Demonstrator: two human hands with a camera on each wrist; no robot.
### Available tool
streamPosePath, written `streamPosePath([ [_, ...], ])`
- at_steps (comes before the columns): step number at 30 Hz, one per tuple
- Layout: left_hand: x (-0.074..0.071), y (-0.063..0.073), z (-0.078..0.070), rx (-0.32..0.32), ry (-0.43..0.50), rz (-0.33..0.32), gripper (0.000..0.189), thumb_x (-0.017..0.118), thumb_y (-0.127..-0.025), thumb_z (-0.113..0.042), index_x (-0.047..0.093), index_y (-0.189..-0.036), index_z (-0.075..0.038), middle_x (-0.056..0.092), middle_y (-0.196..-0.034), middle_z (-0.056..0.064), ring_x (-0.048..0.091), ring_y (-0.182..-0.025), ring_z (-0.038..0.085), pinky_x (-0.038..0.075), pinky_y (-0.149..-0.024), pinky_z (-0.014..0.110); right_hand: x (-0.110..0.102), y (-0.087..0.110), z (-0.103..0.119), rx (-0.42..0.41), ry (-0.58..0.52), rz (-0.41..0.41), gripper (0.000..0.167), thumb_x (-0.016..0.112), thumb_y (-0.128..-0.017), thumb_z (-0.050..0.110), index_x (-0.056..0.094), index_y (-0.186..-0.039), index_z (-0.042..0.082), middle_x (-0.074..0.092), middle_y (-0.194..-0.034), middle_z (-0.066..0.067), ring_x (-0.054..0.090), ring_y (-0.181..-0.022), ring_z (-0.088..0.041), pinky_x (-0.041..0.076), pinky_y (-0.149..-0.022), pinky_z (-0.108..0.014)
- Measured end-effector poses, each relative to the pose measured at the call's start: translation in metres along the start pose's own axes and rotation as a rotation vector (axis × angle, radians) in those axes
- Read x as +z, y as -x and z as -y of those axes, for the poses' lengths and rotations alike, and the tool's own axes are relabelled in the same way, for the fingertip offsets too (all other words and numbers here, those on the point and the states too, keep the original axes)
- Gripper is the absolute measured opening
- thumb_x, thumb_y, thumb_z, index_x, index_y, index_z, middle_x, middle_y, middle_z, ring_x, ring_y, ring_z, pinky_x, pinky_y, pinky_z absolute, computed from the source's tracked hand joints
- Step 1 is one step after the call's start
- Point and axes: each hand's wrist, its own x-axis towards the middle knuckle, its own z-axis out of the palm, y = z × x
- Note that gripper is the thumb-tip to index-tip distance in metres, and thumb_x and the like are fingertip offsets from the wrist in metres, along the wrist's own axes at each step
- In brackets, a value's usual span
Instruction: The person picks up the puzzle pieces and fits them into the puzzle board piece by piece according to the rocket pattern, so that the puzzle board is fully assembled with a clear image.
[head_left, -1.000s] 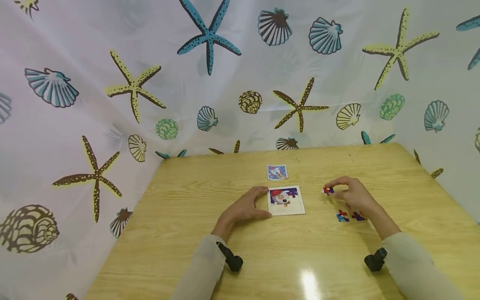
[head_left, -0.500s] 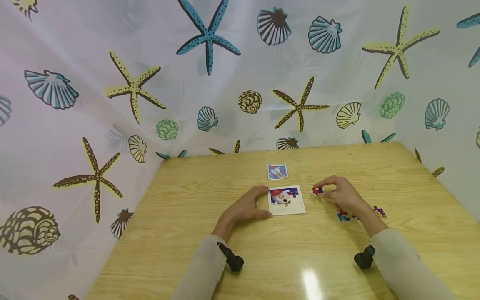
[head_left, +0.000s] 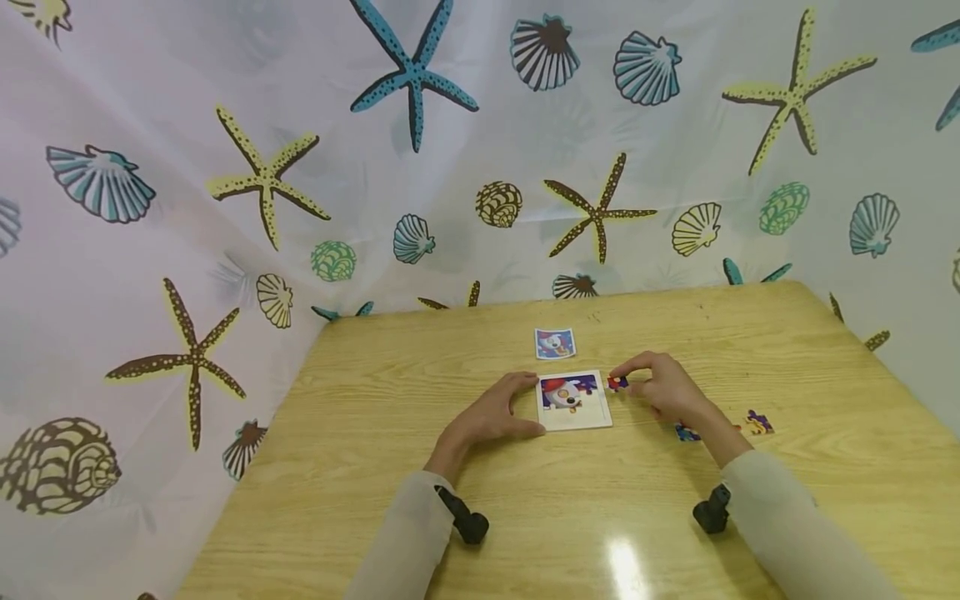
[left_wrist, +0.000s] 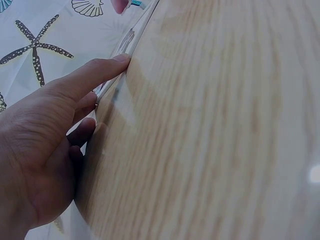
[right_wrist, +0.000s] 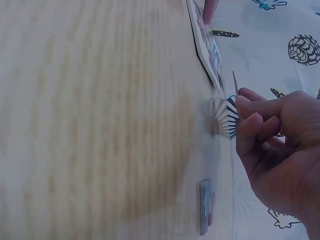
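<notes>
A square jigsaw board [head_left: 588, 418] with a white frame lies mid-table, part of its cartoon picture filled in. My left hand [head_left: 486, 415] grips the board's left side, thumb near the front corner and index finger near the back one. In the left wrist view the thumb [left_wrist: 102, 72] lies along the board's edge. Between thumb and index finger my right hand [head_left: 670, 393] pinches a small dark puzzle piece [head_left: 617, 383], just off the board's right side. The right wrist view shows that piece [right_wrist: 235, 82] edge-on, raised above the table.
Behind the board lies a small picture card [head_left: 554, 343] with a similar cartoon. Loose puzzle pieces, one blue [head_left: 686, 432] and one purple and yellow [head_left: 759, 422], lie right of the board, partly behind the right forearm. A shell-print curtain [head_left: 450, 167] surrounds the wooden table [head_left: 555, 508].
My right hand has moved left with the puzzle piece, from over the loose pieces to beside the board. The left hand and the board have stayed in place.
</notes>
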Motion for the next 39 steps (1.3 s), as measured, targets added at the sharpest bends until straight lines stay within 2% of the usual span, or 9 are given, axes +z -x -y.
streamPosePath([
  [4,0.001,-0.001,0.0,0.006,0.003,0.0,0.092,0.085,-0.085,-0.04,0.04,-0.161,-0.015,0.031,-0.168,0.006,0.024,-0.157,0.028,0.025,-0.126,0.05,0.006,-0.002,0.002,-0.032,0.024,0.012,0.03,0.059,-0.099,-0.005,0.074,-0.124,0.003,0.049,-0.148,-0.028,0.036,-0.039,-0.012,0.037,-0.039,-0.025],
  [11,0.002,-0.001,0.0,0.004,0.004,-0.001,0.092,0.086,-0.085,-0.041,0.04,-0.161,-0.016,0.031,-0.168,0.005,0.024,-0.157,0.027,0.025,-0.126,0.05,0.016,-0.007,0.004,-0.071,0.045,0.022,0.029,0.059,-0.098,-0.007,0.077,-0.119,0.004,0.052,-0.145,-0.028,0.038,-0.037,-0.011,0.041,-0.038,-0.026],
  [17,0.002,-0.002,0.0,0.006,-0.002,0.005,0.092,0.086,-0.085,-0.04,0.04,-0.161,-0.016,0.031,-0.168,0.006,0.024,-0.157,0.027,0.025,-0.126,0.049,0.023,-0.008,0.005,-0.072,0.031,0.026,0.026,0.062,-0.096,-0.007,0.077,-0.115,0.002,0.054,-0.143,-0.028,0.038,-0.037,-0.011,0.04,-0.038,-0.026],
  [23,0.003,-0.002,0.001,0.005,0.003,0.01,0.09,0.085,-0.086,-0.039,0.04,-0.16,-0.016,0.032,-0.168,0.005,0.024,-0.157,0.026,0.025,-0.126,0.049,0.032,-0.01,0.007,-0.056,0.065,0.016,0.023,0.066,-0.095,-0.003,0.08,-0.113,0.006,0.057,-0.139,-0.026,0.039,-0.04,-0.01,0.04,-0.039,-0.025],
  [28,0.004,-0.001,0.001,0.002,-0.002,0.002,0.09,0.085,-0.085,-0.039,0.041,-0.16,-0.016,0.032,-0.168,0.004,0.025,-0.157,0.026,0.025,-0.126,0.049,0.035,-0.01,0.008,-0.074,0.07,0.036,0.024,0.065,-0.095,-0.003,0.079,-0.114,0.004,0.056,-0.139,-0.027,0.04,-0.037,-0.011,0.043,-0.038,-0.027],
  [32,0.004,-0.001,0.0,0.0,0.0,0.0,0.09,0.085,-0.085,-0.04,0.041,-0.16,-0.016,0.032,-0.168,0.004,0.025,-0.157,0.027,0.025,-0.126,0.05,0.037,-0.01,0.007,-0.088,0.085,0.02,0.024,0.066,-0.094,-0.005,0.079,-0.112,0.004,0.059,-0.134,-0.025,0.039,-0.037,-0.01,0.041,-0.038,-0.026],
  [34,0.003,-0.001,0.0,0.001,0.003,0.0,0.09,0.085,-0.085,-0.04,0.04,-0.16,-0.016,0.032,-0.168,0.005,0.025,-0.157,0.027,0.025,-0.126,0.051,0.038,-0.011,0.008,-0.112,0.115,0.007,0.023,0.067,-0.093,-0.005,0.08,-0.111,0.004,0.062,-0.128,-0.023,0.041,-0.044,-0.01,0.042,-0.042,-0.025],
  [36,0.003,-0.001,0.001,0.001,0.005,0.0,0.091,0.085,-0.085,-0.041,0.04,-0.16,-0.016,0.032,-0.168,0.005,0.024,-0.157,0.027,0.026,-0.125,0.052,0.039,-0.012,0.008,-0.127,0.142,-0.007,0.022,0.069,-0.092,-0.005,0.081,-0.109,0.004,0.064,-0.122,-0.019,0.044,-0.047,-0.016,0.044,-0.044,-0.029],
  [39,0.002,-0.001,0.002,0.001,0.005,-0.001,0.091,0.085,-0.085,-0.041,0.04,-0.161,-0.017,0.031,-0.168,0.004,0.024,-0.157,0.027,0.026,-0.125,0.052,0.041,-0.014,0.009,-0.153,0.198,-0.028,0.022,0.071,-0.091,-0.005,0.082,-0.107,0.005,0.066,-0.117,-0.015,0.061,-0.075,-0.025,0.057,-0.07,-0.04],
])
